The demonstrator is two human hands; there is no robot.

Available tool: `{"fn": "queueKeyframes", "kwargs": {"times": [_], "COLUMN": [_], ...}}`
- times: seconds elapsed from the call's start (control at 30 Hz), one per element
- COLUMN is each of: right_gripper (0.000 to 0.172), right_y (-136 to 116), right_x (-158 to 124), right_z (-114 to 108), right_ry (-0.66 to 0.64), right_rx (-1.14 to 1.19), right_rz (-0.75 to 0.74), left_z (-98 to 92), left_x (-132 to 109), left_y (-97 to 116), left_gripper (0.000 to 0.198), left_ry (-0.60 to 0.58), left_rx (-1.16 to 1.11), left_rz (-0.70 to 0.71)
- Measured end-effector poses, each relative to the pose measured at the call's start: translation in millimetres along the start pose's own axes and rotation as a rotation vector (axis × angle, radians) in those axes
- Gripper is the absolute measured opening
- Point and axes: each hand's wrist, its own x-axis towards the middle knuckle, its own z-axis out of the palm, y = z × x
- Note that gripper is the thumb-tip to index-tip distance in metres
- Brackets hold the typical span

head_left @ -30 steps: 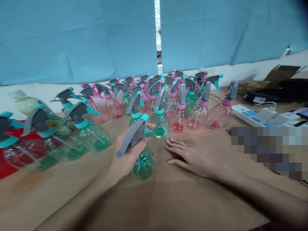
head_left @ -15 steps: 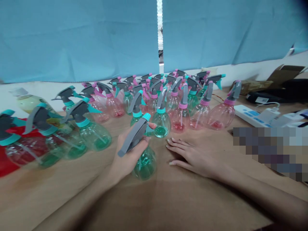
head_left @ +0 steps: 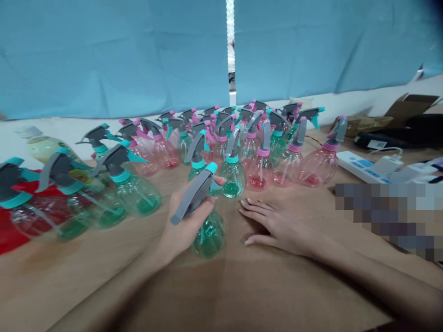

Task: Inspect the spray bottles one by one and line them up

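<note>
My left hand (head_left: 188,221) is wrapped round the neck of a green spray bottle (head_left: 208,236) with a grey and teal trigger head. The bottle stands on the brown tabletop (head_left: 263,290), its neck and trigger hidden behind my fingers. To the right, my right hand (head_left: 273,226) lies palm down on the table, fingers stretched out and holding nothing. Just beyond both hands stands another green spray bottle (head_left: 233,177). Next to it is a pink spray bottle (head_left: 259,173) with a pink collar.
Several pink and green spray bottles crowd the back; more green ones, including a green bottle (head_left: 136,193), stand at left by a red item (head_left: 14,237). A large bottle (head_left: 44,145) is behind them. At right lie a power strip (head_left: 360,166) with plugs and an open cardboard box (head_left: 410,108).
Almost nothing differs. The thumb of my right hand has shifted very slightly; my left hand keeps its hold on the spray bottle in the same place.
</note>
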Motion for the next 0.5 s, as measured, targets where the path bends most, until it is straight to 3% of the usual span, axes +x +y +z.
{"fn": "queueKeyframes", "kwargs": {"times": [0.5], "right_gripper": [0.072], "right_y": [2.2], "right_x": [-0.5], "right_z": [3.3], "right_ry": [-0.003], "right_rx": [-0.020], "right_rz": [-0.008], "left_z": [-5.6], "left_x": [-1.7], "left_y": [-0.3], "left_gripper": [0.024], "left_ry": [-0.043], "left_rx": [-0.038], "left_rz": [0.043]}}
